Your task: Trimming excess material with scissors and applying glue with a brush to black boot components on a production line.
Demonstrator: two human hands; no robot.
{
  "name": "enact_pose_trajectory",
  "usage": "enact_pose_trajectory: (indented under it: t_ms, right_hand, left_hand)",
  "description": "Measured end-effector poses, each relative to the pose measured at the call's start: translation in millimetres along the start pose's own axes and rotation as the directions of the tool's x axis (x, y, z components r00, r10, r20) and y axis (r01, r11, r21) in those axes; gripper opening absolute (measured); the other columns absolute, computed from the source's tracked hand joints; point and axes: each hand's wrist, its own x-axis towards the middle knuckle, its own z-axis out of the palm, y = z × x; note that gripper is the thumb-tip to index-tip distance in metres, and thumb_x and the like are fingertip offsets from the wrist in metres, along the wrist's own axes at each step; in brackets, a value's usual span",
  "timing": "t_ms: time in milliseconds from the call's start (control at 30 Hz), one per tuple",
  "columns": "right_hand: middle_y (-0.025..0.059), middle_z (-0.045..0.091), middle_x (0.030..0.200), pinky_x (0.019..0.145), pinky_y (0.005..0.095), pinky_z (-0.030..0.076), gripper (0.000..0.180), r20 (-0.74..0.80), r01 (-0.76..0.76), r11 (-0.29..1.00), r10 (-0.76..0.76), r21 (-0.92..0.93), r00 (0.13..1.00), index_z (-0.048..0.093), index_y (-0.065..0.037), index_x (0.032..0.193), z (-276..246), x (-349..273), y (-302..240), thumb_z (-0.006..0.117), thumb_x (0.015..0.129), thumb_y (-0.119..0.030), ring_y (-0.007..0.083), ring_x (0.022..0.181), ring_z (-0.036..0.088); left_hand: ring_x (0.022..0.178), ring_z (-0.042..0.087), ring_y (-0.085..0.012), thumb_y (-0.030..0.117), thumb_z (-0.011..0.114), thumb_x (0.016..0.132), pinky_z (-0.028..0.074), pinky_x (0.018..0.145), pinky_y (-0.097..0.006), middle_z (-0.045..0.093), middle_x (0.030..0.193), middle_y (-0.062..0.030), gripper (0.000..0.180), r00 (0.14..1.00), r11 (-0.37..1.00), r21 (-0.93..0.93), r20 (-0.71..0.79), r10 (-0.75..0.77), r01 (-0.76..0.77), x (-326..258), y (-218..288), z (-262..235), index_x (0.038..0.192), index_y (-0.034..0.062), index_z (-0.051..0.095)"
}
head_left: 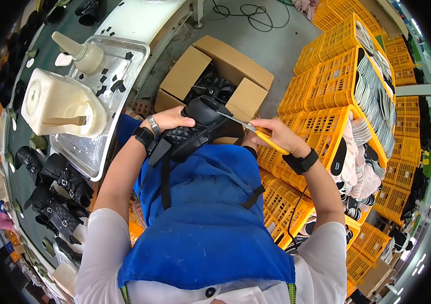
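The left hand (171,120) was clamped on a black quilted boot (195,133), fingers curled over its upper edge, wrist bearing a watch and a black band. The boot lay at 3 o'clock of that hand, held over the lap above a blue apron (205,218), with a loose strap hanging down toward 6 o'clock. The right hand (276,135) was closed on yellow-handled scissors (253,129); their blades pointed toward 9 o'clock and met the boot's top edge. Whether the blades were apart or together could not be told. The boot sat between the two hands, touching the left and reached by the scissor tips from the right.

At 12 o'clock of the boot, an open cardboard box (215,76) stood on the grey floor (271,35), with dark items inside. At 9 to 10 o'clock, a metal tray (124,55) on the counter (144,17) carried a white jug (58,104) and a squeeze bottle (81,53), with small black scraps scattered about. At 8 o'clock, more black boots (58,192) lay on a dark green belt. From 1 to 4 o'clock, stacked yellow crates (337,86) held insoles (372,86) in rows.
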Motion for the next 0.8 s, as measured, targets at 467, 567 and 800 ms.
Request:
enact_pose_trajectory:
  t_ms: [467, 567, 800]
  right_hand:
    - [-0.0008, 0.05, 0.077, 0.064, 0.0221, 0.042, 0.042, -0.127, -0.161, 0.971, 0.185, 0.179, 0.975, 0.051, 0.0, 0.114, -16, 11, 45, 0.066, 0.077, -0.012, 0.0073, 0.07, 0.046]
    - [-0.0018, 0.048, 0.076, 0.06, 0.0194, 0.04, 0.038, -0.157, -0.181, 0.949, 0.226, 0.258, 0.962, 0.049, -0.002, 0.114, -3, 22, 41, 0.063, 0.08, -0.012, 0.0056, 0.069, 0.045]
    - [-0.0001, 0.051, 0.081, 0.056, 0.019, 0.041, 0.037, -0.306, -0.068, 0.64, 0.455, 0.765, 0.837, 0.045, -0.01, 0.118, 22, 20, 117, 0.056, 0.083, -0.013, 0.0074, 0.069, 0.049]
  left_hand:
    - [0.098, 0.053, -0.0147, 0.041, 0.073, 0.067, 0.04, 0.089, -0.027, 0.057, 0.109, -0.0075, 0.069, 0.989, 0.998, 0.057, -0.143, -0.025, 0.034, 5, 15, -3, 0.117, -0.0005, 0.049]
    - [0.101, 0.052, -0.0147, 0.038, 0.073, 0.066, 0.039, 0.09, -0.027, 0.056, 0.111, -0.0074, 0.067, 0.969, 0.997, -0.022, -0.238, 0.069, -0.077, -24, 9, 1, 0.116, -0.0015, 0.049]
    - [0.094, 0.052, -0.0125, 0.02, 0.083, 0.055, 0.043, 0.085, -0.028, 0.057, 0.104, -0.006, 0.077, 0.819, 0.895, 0.198, -0.362, 0.445, -0.399, -198, 68, 105, 0.117, -0.0019, 0.045]
